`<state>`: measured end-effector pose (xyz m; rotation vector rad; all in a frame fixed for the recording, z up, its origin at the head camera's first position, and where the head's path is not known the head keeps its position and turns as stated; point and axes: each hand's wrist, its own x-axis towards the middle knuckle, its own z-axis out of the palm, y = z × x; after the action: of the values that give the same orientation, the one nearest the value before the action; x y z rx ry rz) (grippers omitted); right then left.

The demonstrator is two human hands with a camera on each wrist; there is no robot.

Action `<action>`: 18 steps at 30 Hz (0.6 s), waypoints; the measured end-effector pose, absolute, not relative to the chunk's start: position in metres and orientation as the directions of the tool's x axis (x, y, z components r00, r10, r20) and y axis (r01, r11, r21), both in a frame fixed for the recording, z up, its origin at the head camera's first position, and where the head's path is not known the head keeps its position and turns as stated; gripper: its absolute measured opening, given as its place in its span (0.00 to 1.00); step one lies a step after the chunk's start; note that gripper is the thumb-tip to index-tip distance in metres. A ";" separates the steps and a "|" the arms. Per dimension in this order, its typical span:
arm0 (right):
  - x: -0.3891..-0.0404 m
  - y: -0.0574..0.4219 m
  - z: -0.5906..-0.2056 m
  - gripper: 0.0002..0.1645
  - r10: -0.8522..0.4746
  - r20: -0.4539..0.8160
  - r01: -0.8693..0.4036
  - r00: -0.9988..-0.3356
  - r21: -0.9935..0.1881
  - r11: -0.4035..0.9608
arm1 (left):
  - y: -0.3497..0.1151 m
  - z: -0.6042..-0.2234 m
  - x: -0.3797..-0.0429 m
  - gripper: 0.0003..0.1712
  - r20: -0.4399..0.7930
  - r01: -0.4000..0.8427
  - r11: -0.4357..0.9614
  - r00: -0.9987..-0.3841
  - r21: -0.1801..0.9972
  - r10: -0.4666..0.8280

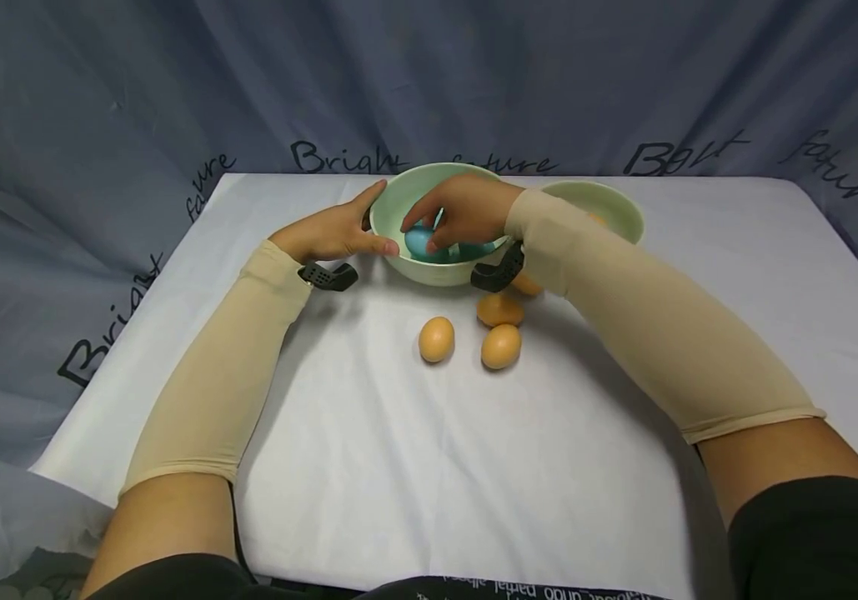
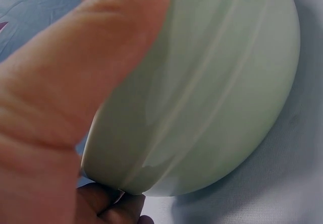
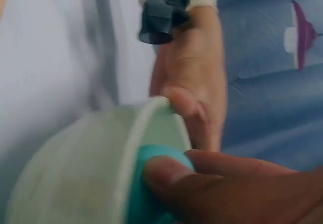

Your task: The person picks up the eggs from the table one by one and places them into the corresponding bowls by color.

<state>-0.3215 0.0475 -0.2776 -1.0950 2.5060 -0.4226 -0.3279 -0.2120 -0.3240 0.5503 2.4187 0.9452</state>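
A pale green bowl (image 1: 432,274) stands at the back of the table, tipped a little toward the person. My left hand (image 1: 333,230) grips its left side, the thumb at the near rim and fingers round the outer wall (image 2: 217,98). Inside the bowl, my right hand (image 1: 471,208) pinches a blue egg (image 1: 417,241) between thumb and fingers. The right wrist view shows that egg (image 3: 160,152) just within the rim, under the thumb. More blue (image 1: 474,250) shows deeper in the bowl, partly covered by the right hand.
Several orange-brown eggs lie on the white cloth before the bowl, among them one on the left (image 1: 437,339) and one nearest the person (image 1: 500,347). Behind the right forearm is a second green bowl (image 1: 624,212) with an orange egg (image 1: 597,219) partly showing. A grey-blue curtain (image 1: 429,75) hangs behind.
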 end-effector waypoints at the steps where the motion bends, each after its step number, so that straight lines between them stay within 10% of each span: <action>1: -0.321 0.043 -0.278 0.28 -0.752 -0.214 -0.650 -0.624 -0.392 0.651 | -0.212 -0.324 -0.328 0.72 -0.285 0.187 0.674 -0.802 0.715 0.525; 18: -0.326 0.037 -0.295 0.27 -0.722 -0.377 -0.637 -0.580 -0.344 0.690 | -0.212 -0.326 -0.330 0.70 -0.294 0.170 0.667 -0.799 0.726 0.524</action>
<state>-0.3259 0.0366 -0.2953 -1.0453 2.4086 -0.2332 -0.3298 -0.2123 -0.3263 0.5385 2.3951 0.9738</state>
